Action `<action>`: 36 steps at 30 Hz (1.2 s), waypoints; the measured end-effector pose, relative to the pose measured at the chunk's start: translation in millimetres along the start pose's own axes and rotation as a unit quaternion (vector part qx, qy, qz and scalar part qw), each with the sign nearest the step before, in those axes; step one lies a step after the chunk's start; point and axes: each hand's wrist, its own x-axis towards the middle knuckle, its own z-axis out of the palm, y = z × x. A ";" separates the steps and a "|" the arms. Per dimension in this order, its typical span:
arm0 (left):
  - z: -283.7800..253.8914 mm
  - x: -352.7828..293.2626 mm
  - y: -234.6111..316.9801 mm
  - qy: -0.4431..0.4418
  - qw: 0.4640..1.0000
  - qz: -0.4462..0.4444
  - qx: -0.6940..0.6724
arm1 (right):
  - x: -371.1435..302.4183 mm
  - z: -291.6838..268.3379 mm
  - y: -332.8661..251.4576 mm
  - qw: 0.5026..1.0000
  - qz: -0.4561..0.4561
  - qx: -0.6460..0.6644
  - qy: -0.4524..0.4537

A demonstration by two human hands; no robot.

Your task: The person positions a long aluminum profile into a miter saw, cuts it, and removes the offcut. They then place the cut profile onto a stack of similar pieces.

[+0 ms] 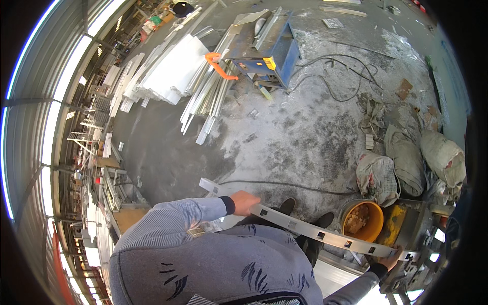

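Head view, working left to right. One pile of white sheets lies on the floor, with one loose bundle of pale metal profiles just beside it. Next, one orange handle at the near side of one blue machine.

My left hand is closed on one long silver metal bar, near its left end; a short length sticks out past my knuckles. The bar slants down across my front, well over half its length between my two hands. Five rectangular openings counted in that span.

Beyond the bar: two dark shoes, mine, and one dark cable along the dusty floor. One yellow bucket holding pale lumps stands past the bar's right half; three dirty sacks slump behind it.

My right hand grips the bar near its right end, finger detail small; a stub extends beyond it.
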 end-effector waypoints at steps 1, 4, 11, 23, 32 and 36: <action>-3.1 4.3 -2.2 0.028 1.000 0.007 0.007 | 0.8 -0.6 -1.8 0.999 -0.016 -0.008 -0.032; -5.6 7.6 -4.6 0.053 0.998 -0.014 0.036 | 11.1 -3.5 1.7 0.999 -0.007 0.033 -0.022; 1.3 4.6 -18.6 0.042 0.999 0.007 0.006 | -9.1 -32.9 4.8 0.708 -0.397 -0.581 -0.063; 10.5 27.1 15.2 0.014 0.999 -0.027 0.042 | -35.7 35.5 -6.5 0.980 -0.020 0.184 -0.067; 17.1 25.2 26.0 0.069 0.995 -0.013 0.066 | -35.5 35.5 -3.7 0.982 -0.056 0.166 -0.068; 9.2 23.8 36.1 0.082 0.994 -0.004 0.071 | -42.6 41.2 -5.1 0.981 -0.053 0.180 -0.039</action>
